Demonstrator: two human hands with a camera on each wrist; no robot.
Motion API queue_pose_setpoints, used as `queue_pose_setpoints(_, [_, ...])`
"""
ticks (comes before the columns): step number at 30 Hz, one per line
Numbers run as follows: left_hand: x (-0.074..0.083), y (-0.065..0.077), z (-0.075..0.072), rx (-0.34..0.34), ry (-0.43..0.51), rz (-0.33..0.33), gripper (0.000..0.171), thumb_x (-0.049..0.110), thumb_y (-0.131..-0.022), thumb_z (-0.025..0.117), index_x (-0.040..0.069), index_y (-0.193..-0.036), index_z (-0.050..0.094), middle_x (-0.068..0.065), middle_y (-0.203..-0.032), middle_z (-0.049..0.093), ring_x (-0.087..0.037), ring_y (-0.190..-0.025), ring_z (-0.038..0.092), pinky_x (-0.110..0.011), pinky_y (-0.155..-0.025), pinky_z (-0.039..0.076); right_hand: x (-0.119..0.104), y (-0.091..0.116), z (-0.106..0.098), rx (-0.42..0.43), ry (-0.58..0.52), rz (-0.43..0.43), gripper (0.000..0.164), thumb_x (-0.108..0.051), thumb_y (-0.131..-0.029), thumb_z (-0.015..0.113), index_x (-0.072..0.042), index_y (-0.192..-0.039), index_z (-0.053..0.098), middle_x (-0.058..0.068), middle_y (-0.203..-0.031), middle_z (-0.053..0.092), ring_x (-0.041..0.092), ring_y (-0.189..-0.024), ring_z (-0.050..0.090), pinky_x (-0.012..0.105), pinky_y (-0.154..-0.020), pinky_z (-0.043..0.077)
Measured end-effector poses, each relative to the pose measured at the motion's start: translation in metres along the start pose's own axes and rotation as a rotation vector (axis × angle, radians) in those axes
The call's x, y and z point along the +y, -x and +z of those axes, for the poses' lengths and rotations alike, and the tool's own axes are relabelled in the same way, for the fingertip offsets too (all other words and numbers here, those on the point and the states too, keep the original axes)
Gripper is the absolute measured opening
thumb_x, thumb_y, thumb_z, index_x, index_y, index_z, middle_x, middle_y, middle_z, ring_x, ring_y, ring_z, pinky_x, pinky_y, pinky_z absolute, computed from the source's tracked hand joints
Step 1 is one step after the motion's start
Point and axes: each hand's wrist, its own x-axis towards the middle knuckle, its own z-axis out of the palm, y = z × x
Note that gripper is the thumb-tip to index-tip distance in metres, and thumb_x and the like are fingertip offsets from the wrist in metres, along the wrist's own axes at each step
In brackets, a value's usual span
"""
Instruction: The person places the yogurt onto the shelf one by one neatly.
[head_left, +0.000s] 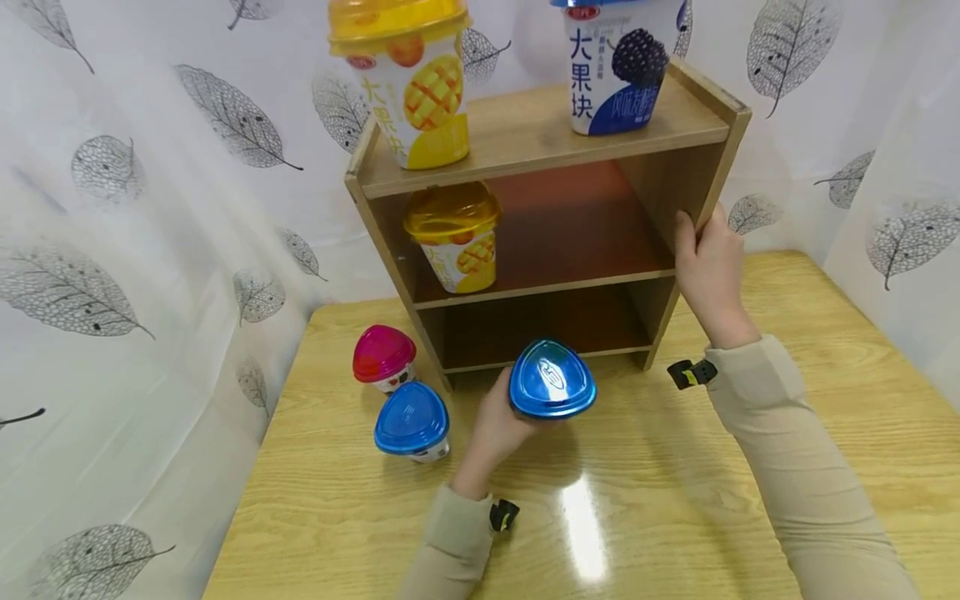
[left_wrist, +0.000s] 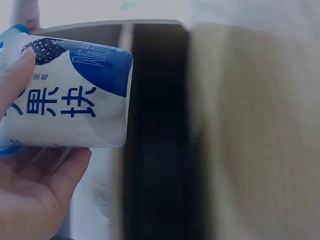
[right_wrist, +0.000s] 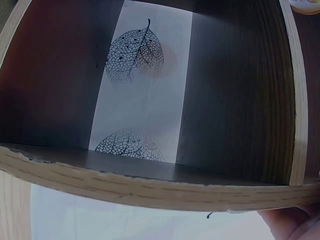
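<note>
My left hand (head_left: pixel 502 423) grips a yogurt cup with a shiny blue lid (head_left: pixel 552 379) in front of the shelf's lowest level. In the left wrist view the cup (left_wrist: pixel 100 95) is white with a blackberry picture and blue lettering, thumb on one side and fingers on the other. My right hand (head_left: pixel 712 271) holds the right side panel of the small wooden shelf (head_left: pixel 540 296), thumb at its front edge. Part of that hand (right_wrist: pixel 295 222) shows at the corner of the right wrist view, behind the panel edge.
A yellow-lidded cup (head_left: pixel 420 92) and a blackberry cup (head_left: pixel 618 71) stand on the shelf's top; another yellow-lidded cup (head_left: pixel 457 250) sits on the middle level, at left. Left of the shelf, a pink-lidded cup (head_left: pixel 384 357) and a blue-lidded cup (head_left: pixel 412 421) stand on the table (head_left: pixel 315 517).
</note>
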Motion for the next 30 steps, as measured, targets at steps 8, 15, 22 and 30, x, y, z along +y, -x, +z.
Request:
queue_pose_setpoints(8, [0.041, -0.017, -0.005, 0.004, 0.084, 0.106, 0.073, 0.020, -0.063, 0.081, 0.010, -0.124, 0.043, -0.004, -0.119, 0.053, -0.018, -0.109, 0.048, -0.038, -0.089, 0.041, 0.001, 0.000, -0.001, 0.014, 0.016, -0.009, 0.040, -0.025, -0.092, 0.040, 0.009, -0.112, 0.047, 0.030, -0.101, 0.057, 0.040, -0.087, 0.057, 0.050, -0.068, 0.044])
queue_pose_setpoints(15, [0.071, -0.035, -0.009, 0.022, 0.058, 0.205, 0.074, 0.021, -0.062, 0.081, 0.010, -0.124, 0.043, -0.002, -0.118, 0.053, -0.013, -0.108, 0.048, -0.031, -0.088, 0.041, 0.001, 0.001, 0.000, 0.013, 0.020, -0.004, 0.041, -0.027, -0.092, 0.040, 0.007, -0.113, 0.048, 0.028, -0.105, 0.057, 0.040, -0.091, 0.056, 0.051, -0.072, 0.045])
queue_pose_setpoints(22, [0.096, -0.053, -0.011, 0.025, 0.091, 0.292, 0.076, 0.021, -0.061, 0.081, 0.011, -0.126, 0.043, -0.001, -0.119, 0.053, -0.009, -0.109, 0.047, -0.028, -0.089, 0.040, 0.001, 0.001, 0.000, 0.023, 0.023, -0.007, 0.039, -0.026, -0.092, 0.041, 0.008, -0.110, 0.049, 0.029, -0.101, 0.057, 0.041, -0.086, 0.057, 0.051, -0.069, 0.045])
queue_pose_setpoints(30, [0.116, -0.071, -0.015, 0.001, 0.174, 0.326, 0.070, 0.018, -0.065, 0.078, 0.009, -0.125, 0.043, -0.001, -0.118, 0.053, -0.007, -0.107, 0.047, -0.024, -0.089, 0.040, 0.003, 0.002, 0.000, 0.020, 0.036, -0.015, 0.039, -0.025, -0.092, 0.041, 0.009, -0.109, 0.049, 0.030, -0.101, 0.057, 0.043, -0.085, 0.057, 0.052, -0.068, 0.046])
